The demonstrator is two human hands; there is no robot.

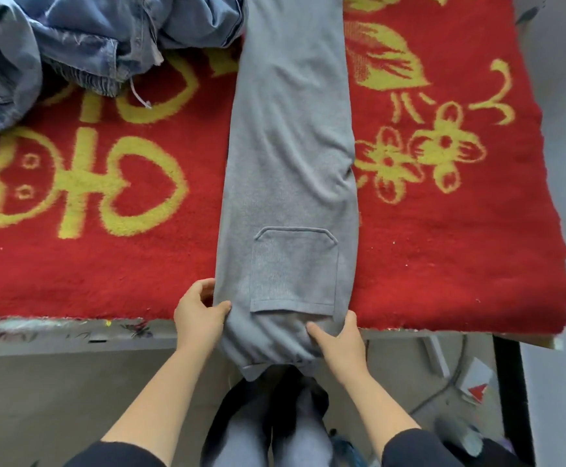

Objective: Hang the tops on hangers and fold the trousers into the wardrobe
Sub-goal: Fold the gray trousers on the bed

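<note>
Dark sleeves point(116, 455) cover my upper arms at the bottom of the view, with my forearms bare. My left hand point(198, 316) grips the left edge of the grey trousers point(288, 170) near the waist, thumb on top and fingers curled round the fabric. My right hand point(337, 338) pinches the right side of the same end, thumb pressed into the cloth, fingers wrapped behind the edge.

These trousers lie lengthwise, legs folded together into one long strip running away from me across the table point(72, 335). Their waistband point(275, 364) hangs over the near edge. One patch pocket point(294, 271) faces up just above my hands; whether anything is in it, I cannot tell. No label shows on the knit cloth.

Under them is a red blanket point(460, 247) with yellow flowers, hearts and large yellow characters I cannot read. Crumpled blue denim clothes point(72, 38) sit at the far left, just beside the trouser legs.
</note>
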